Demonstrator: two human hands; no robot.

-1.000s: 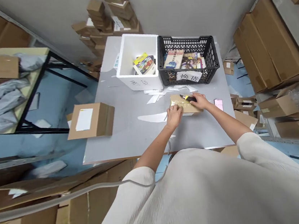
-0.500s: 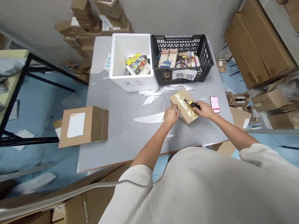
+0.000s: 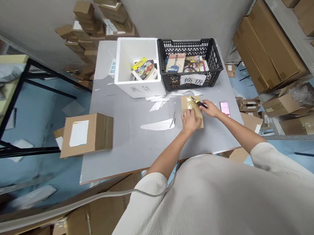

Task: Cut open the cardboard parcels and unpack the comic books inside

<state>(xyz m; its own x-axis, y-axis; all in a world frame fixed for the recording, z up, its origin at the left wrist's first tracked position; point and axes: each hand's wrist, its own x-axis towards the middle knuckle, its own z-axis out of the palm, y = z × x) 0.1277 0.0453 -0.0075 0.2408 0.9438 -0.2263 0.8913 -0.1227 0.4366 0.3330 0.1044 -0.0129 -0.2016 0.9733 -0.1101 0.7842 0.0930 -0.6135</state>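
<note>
A small taped cardboard box [image 3: 187,102] lies on the grey table [image 3: 132,147] in front of me. My left hand [image 3: 190,121] rests on top of it with the fingers spread, pressing on the near part. In my right hand [image 3: 209,109] is a yellow and black utility knife [image 3: 200,103], its tip at the far right part of the box's taped top. Just left of the box lie white paper strips [image 3: 158,125] and a thin dark item [image 3: 172,119] that I cannot make out.
A white foam box [image 3: 139,87] and a black plastic crate [image 3: 194,78], both holding books, stand at the back. A larger carton [image 3: 86,135] sits at the table's left edge. A phone [image 3: 225,108] lies to the right. Shelves with cartons [image 3: 308,91] line the right side.
My left hand has moved from the box's left side onto its top. The box has turned to lie straighter, and the knife tip has shifted towards its far end.
</note>
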